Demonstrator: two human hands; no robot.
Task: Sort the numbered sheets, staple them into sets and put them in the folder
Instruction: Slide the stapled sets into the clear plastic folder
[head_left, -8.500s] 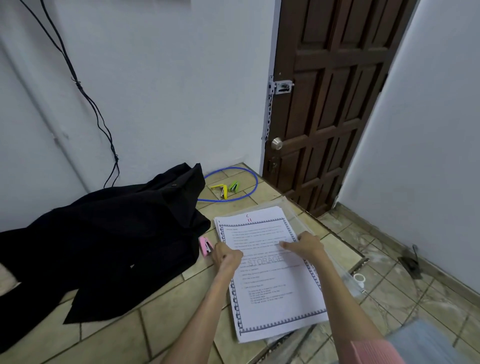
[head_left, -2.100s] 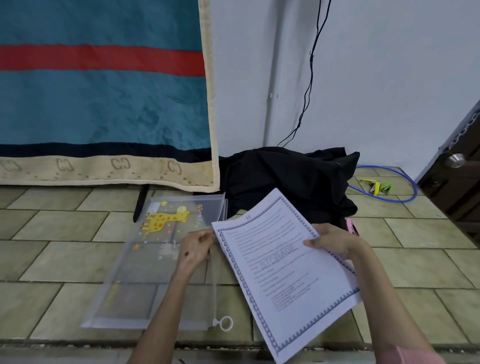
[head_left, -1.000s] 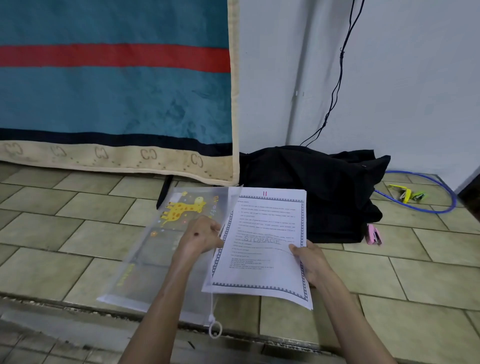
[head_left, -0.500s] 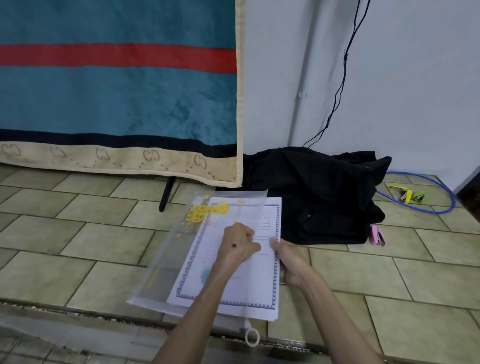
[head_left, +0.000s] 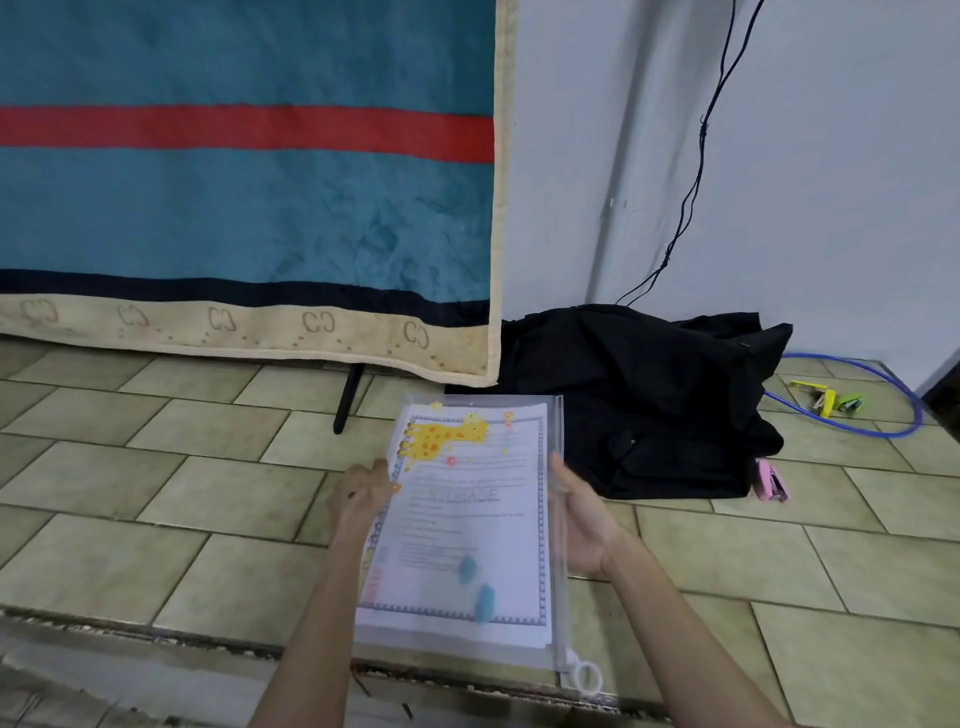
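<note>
Just beside the black cloth (head_left: 639, 400), your left hand (head_left: 363, 493) gripped the folder (head_left: 557, 519) edge and your open right hand (head_left: 584, 525) supported it, keeping the sheets (head_left: 467, 519) inside.

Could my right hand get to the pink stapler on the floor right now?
Probably yes: the right hand looks open against the clear zip folder, and only bare tiled floor lies between it and the small pink stapler.

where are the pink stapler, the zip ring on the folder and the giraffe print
pink stapler (head_left: 772, 480), head view, on its body
zip ring (head_left: 587, 677), head view, on the ring's rim
giraffe print (head_left: 447, 435), head view, on its spotted body
</note>
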